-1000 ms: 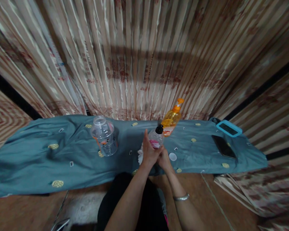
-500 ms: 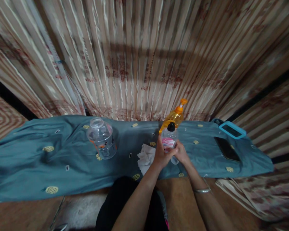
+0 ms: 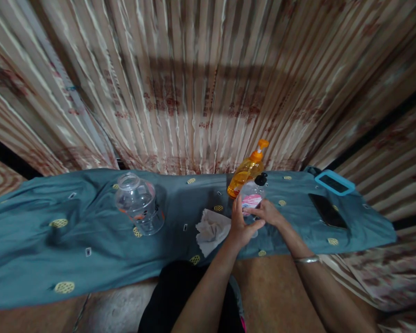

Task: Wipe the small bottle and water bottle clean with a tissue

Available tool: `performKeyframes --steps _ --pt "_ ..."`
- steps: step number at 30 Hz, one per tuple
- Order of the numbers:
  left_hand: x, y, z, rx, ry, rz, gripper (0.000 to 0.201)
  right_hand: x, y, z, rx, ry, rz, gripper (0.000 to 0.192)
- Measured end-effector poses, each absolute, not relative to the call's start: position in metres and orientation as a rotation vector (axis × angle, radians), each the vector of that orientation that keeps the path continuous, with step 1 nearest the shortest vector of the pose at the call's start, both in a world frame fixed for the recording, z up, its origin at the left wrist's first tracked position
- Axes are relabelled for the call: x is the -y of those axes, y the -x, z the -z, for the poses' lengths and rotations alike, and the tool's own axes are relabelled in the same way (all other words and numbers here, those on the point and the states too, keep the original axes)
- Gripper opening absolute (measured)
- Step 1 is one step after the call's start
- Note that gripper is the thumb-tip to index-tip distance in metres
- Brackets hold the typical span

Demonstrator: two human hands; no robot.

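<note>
Clear bottle (image 3: 251,200) between left hand (image 3: 242,226) and right hand (image 3: 268,212)

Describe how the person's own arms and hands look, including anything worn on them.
The forearms show no sleeves. The left hand is ungloved, with nothing visible around its wrist. The right hand is ungloved too, and a silver-coloured bangle circles the right forearm.

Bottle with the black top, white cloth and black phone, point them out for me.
Bottle (image 3: 252,199): head view, on its pink label.
White cloth (image 3: 212,229): head view, on its crumpled middle.
Black phone (image 3: 327,211): head view, on its dark face.
</note>
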State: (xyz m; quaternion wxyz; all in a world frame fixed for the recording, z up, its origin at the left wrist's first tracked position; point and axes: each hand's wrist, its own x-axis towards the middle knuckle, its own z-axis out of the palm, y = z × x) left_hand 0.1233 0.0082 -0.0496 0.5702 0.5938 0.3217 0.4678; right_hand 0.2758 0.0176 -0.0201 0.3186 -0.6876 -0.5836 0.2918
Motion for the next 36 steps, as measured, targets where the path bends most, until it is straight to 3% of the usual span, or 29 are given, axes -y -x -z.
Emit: performKeyframes --steps 6,20,24,30,36 --pt "-0.008 -0.126 0.056 -0.741 -1.334 -1.068 0.101 -0.024 -0.287 0.015 1.7 2.027 -0.666 0.049" --pt "-0.006 -0.127 0.058 -0.769 -1.326 -0.969 0.095 -0.033 -0.306 0.03 1.734 1.85 -0.701 0.042" --pt "-0.005 -0.126 0.059 -0.821 -1.267 -1.013 0.089 -0.023 -0.298 0.045 1.535 1.759 -0.697 0.052" --pt "-0.003 -0.12 0.055 -0.851 -1.175 -1.087 0.075 0.018 -0.277 0.072 1.182 1.683 -0.575 0.09" --pt "0.008 -0.102 0.055 -0.974 -1.137 -1.019 0.066 0.061 -0.245 0.092 1.215 1.841 -0.326 0.089"
